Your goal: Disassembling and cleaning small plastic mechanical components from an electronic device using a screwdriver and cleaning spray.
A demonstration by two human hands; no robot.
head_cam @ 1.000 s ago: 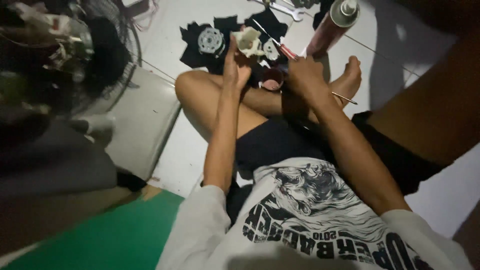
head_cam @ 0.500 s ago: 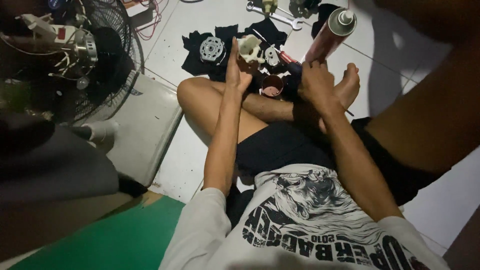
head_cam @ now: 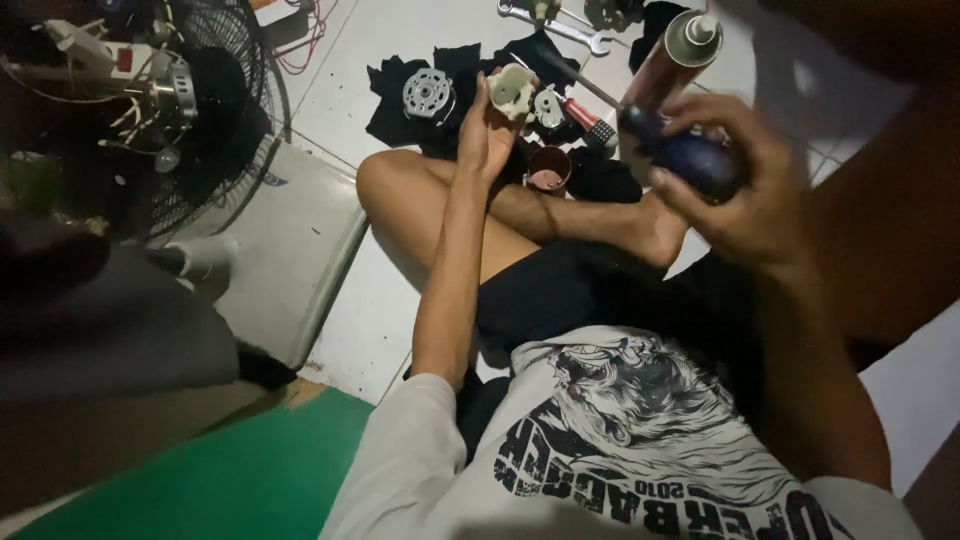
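I sit cross-legged on a white tiled floor. My left hand [head_cam: 487, 130] holds up a small cream plastic housing part [head_cam: 513, 88] above my knee. My right hand [head_cam: 735, 185] is raised close to the camera, gripping a dark blue spray can [head_cam: 668, 110] with a pale nozzle cap at its top. Beyond my hands, on a black cloth [head_cam: 400, 110], lie a round metal motor part [head_cam: 428, 94], another small metal piece [head_cam: 548, 106], a red-handled screwdriver [head_cam: 585, 115] and a small brown cup [head_cam: 547, 168].
A dismantled fan [head_cam: 150, 100] with wire guard and exposed motor stands at the left on a pale base [head_cam: 290, 240]. Wrenches [head_cam: 560, 28] lie at the far edge. A green mat [head_cam: 230, 470] is at the lower left, with red wires [head_cam: 300, 45] near the fan.
My right hand left the parts on the cloth and came up toward the camera with the spray can in it. My left hand still holds the cream part, slightly higher.
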